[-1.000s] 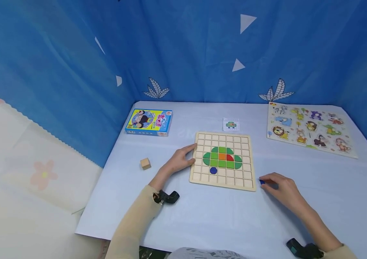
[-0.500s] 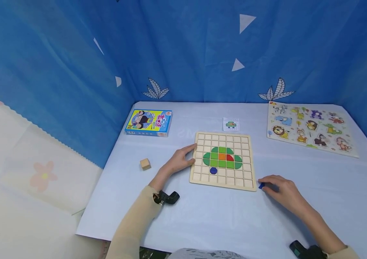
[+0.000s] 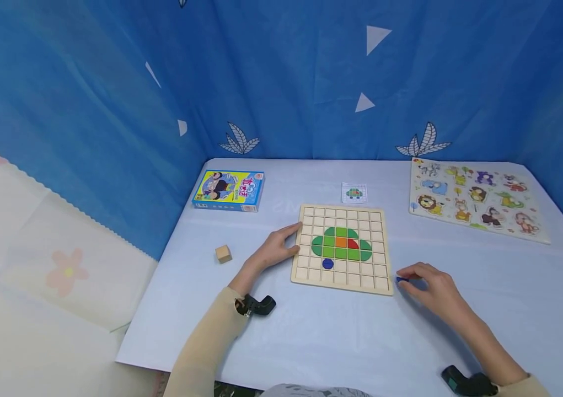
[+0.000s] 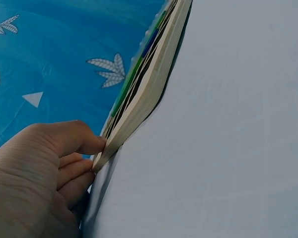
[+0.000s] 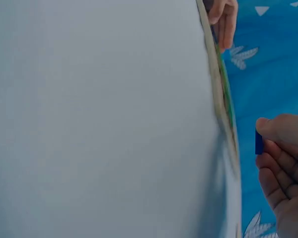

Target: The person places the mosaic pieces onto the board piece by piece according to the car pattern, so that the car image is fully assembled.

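Observation:
A pale wooden grid board [image 3: 341,279] lies flat on the table with green, orange and red tiles in its middle cells. A blue round tile [image 3: 328,264] sits in a cell just below the green ones. My left hand [image 3: 274,247] touches the board's left edge, index finger and thumb spread apart along it; the left wrist view shows its thumb tip against the wooden rim. Right of the board, my right hand [image 3: 432,289] pinches a small blue piece [image 5: 259,143] between thumb and fingers. Most of that piece's outline is hidden by the fingertips.
Behind the board lies a small pattern card [image 3: 354,193]. A boxed game [image 3: 229,191] stands at the back left, above a wooden cube [image 3: 223,253]. An animal puzzle board [image 3: 480,199] lies at the back right. Blue curtain [image 3: 281,82] hangs behind the table.
My right hand keeps its place beside the board, while the blue piece shifts and turns slightly between its fingertips. The left hand and board stay put.

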{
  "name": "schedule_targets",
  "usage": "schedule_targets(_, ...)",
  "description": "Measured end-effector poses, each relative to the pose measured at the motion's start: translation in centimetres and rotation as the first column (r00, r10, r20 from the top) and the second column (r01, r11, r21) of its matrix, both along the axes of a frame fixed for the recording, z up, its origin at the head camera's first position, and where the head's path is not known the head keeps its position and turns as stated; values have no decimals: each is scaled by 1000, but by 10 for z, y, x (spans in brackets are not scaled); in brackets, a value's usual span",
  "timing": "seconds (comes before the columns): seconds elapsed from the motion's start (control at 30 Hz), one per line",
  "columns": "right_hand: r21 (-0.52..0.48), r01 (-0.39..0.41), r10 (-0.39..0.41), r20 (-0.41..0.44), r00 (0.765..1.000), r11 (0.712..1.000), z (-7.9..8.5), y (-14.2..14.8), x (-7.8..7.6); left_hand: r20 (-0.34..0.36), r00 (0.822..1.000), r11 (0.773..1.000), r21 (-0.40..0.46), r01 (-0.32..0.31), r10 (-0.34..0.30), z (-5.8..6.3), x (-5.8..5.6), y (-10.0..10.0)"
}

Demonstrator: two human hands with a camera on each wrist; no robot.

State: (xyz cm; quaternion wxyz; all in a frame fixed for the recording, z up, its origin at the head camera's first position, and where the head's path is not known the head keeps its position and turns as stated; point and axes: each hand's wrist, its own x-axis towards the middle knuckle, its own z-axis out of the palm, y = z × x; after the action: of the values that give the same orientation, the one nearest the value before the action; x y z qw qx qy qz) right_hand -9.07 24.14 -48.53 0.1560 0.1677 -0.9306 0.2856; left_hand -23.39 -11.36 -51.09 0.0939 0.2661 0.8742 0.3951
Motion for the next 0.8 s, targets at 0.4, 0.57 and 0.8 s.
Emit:
schedule_targets(0.4, -89, -169, 177, 92, 980, 982, 0, -61, -40, 10, 1000, 1000, 5, -13, 13, 2, 3, 0)
schedule_targets(0.57, -47, -172, 176, 110, 978, 984, -5, -67, -44, 20, 1000, 1000, 3, -10, 10, 0, 4, 2)
schedule_targets(0.8, -31, -202, 204, 92, 975, 979, -6, -68, -43, 21, 1000, 1000, 4, -20, 20, 0, 2, 2)
